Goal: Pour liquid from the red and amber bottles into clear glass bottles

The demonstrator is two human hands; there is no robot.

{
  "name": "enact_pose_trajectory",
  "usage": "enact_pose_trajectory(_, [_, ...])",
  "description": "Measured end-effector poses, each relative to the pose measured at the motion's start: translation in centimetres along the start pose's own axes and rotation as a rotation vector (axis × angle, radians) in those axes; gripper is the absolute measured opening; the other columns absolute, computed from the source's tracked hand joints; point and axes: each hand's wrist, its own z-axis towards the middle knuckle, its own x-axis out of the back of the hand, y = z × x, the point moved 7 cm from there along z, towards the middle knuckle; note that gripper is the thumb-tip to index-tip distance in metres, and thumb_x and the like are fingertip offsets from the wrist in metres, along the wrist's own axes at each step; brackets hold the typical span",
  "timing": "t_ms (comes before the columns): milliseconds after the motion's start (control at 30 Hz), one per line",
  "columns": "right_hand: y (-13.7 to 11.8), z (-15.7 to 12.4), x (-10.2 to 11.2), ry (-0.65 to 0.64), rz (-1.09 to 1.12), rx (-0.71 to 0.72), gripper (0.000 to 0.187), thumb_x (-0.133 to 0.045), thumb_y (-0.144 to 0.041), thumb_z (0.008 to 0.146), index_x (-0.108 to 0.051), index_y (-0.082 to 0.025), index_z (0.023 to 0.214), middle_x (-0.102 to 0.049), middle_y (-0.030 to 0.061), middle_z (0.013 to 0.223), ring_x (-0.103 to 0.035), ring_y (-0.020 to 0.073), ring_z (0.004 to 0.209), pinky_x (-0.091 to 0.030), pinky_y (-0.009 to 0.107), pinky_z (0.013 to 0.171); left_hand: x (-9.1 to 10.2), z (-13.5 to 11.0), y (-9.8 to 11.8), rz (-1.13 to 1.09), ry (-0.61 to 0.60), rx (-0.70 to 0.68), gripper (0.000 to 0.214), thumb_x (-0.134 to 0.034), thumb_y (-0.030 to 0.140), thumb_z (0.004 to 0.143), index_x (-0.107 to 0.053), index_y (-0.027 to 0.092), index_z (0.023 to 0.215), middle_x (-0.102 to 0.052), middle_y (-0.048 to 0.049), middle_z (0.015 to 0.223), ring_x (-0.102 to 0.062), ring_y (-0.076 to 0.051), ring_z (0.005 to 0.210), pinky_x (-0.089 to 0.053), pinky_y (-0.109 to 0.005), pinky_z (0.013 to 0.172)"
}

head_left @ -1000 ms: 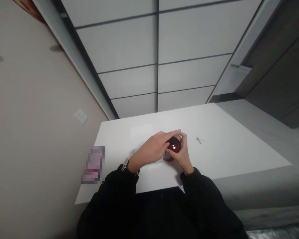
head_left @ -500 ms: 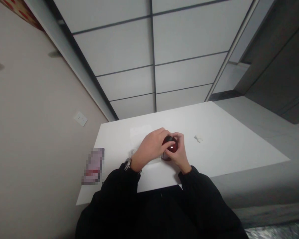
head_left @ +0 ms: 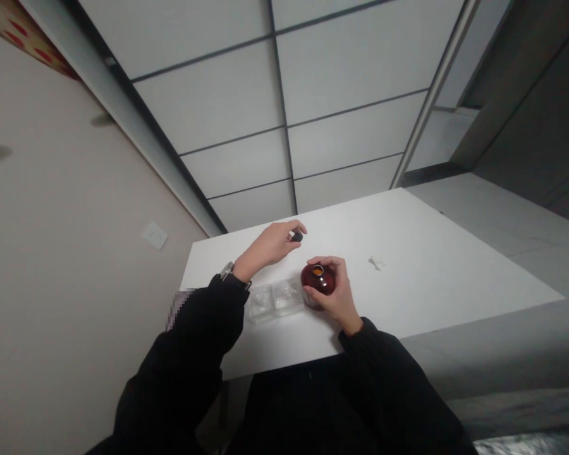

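My right hand (head_left: 334,284) is wrapped round a dark reddish-brown glass bottle (head_left: 309,278), which stands upright on the white table (head_left: 455,272). The bottle's round mouth is uncovered and faces up. Beyond it and to the left, my left hand (head_left: 275,243) is raised and pinches a small black cap (head_left: 296,237) between thumb and fingers. Two clear glass containers (head_left: 274,300) sit side by side just left of the bottle. What they hold, if anything, is hard to make out.
A small crumpled white scrap (head_left: 375,263) lies to the right of the bottle. At the table's left edge is a blurred-out purplish item (head_left: 177,309), partly behind my left sleeve. A wall with a socket (head_left: 155,235) runs along the left, and white panelled doors (head_left: 237,114) stand behind the table.
My left hand has lifted the black cap off the bottle and moved up and left with it. The bottle's mouth and the clear containers now show. My right hand stays on the bottle.
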Motion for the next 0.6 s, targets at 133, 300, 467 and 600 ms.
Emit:
enact_pose_trajectory(133, [-0.3,0.0,0.2,-0.002,-0.003,0.007,0.052,-0.087,-0.038,0.078,-0.049,-0.029,0.112,-0.071,0.0082,0.118,-0.069,0.0277,0.112,-0.056,0.049,0.100,-2.4,3.2,-3.3,0.054,-0.168,0.012,0.024,-0.074,0.007,0.080,-0.078,0.017,0.101,-0.079,-0.0050,0.100,-0.070,-0.020,0.085,-0.054,-0.031,0.085])
enact_pose_trajectory(300, [-0.3,-0.1,0.2,0.005,-0.002,0.024,0.049,-0.087,-0.040,0.079,-0.051,-0.029,0.111,-0.072,0.0082,0.118,-0.070,0.0273,0.111,-0.057,0.047,0.098,-5.1,5.3,-4.9,0.081,-0.289,0.001,0.024,-0.078,0.012,0.078,-0.078,0.016,0.102,-0.077,-0.0034,0.091,-0.069,-0.020,0.084,-0.051,-0.029,0.081])
enact_pose_trajectory(467, [-0.1,0.0,0.3,0.008,-0.013,0.027,0.050,-0.087,-0.045,0.079,-0.053,-0.029,0.112,-0.072,0.0085,0.117,-0.070,0.0282,0.111,-0.059,0.047,0.097,-8.1,6.2,-5.8,0.063,-0.390,-0.028,0.025,-0.077,0.013,0.078,-0.079,0.015,0.103,-0.077,-0.0030,0.089,-0.068,-0.018,0.081,-0.049,-0.028,0.079])
enact_pose_trajectory(600, [-0.2,0.0,0.3,0.001,-0.014,0.044,0.049,-0.086,-0.046,0.081,-0.053,-0.029,0.113,-0.072,0.0078,0.116,-0.071,0.0283,0.112,-0.059,0.047,0.096,-9.9,6.4,-6.5,0.039,-0.452,-0.052,0.024,-0.077,0.016,0.077,-0.081,0.017,0.101,-0.075,-0.0010,0.084,-0.066,-0.017,0.079,-0.046,-0.027,0.077])
